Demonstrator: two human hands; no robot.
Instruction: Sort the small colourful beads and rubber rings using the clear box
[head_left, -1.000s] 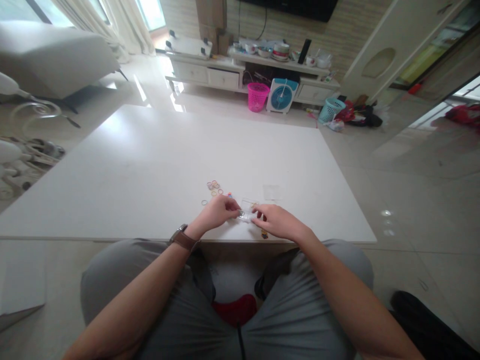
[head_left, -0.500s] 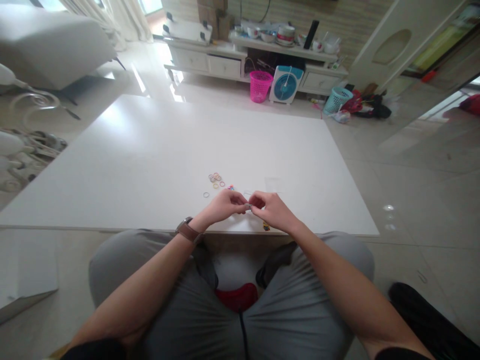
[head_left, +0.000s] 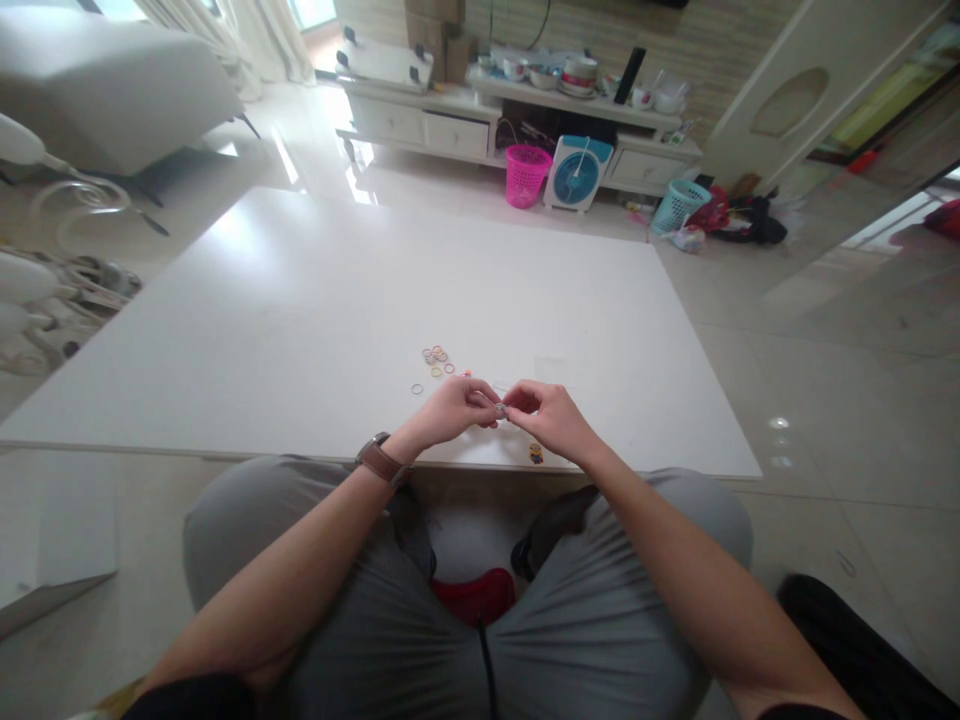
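Low over the front edge of the white table, my left hand and my right hand meet fingertip to fingertip. Both are closed in a pinch on one small silvery piece, perhaps a ring; its exact shape is too small to make out. A small yellow and blue cartoon figure charm lies just below my right hand. Several thin coloured rings form a loose cluster beyond my left hand, with a single grey ring nearer me. Something small and reddish shows partly behind my left fingers.
A clear, flat plastic piece lies beyond my right hand. Across the floor stand a pink basket, a blue and white fan and a light blue basket, before a low cabinet with bowls on top.
The view has shifted slightly. My hands keep their pinch on the silvery piece, and the cartoon charm is more exposed below my right hand.
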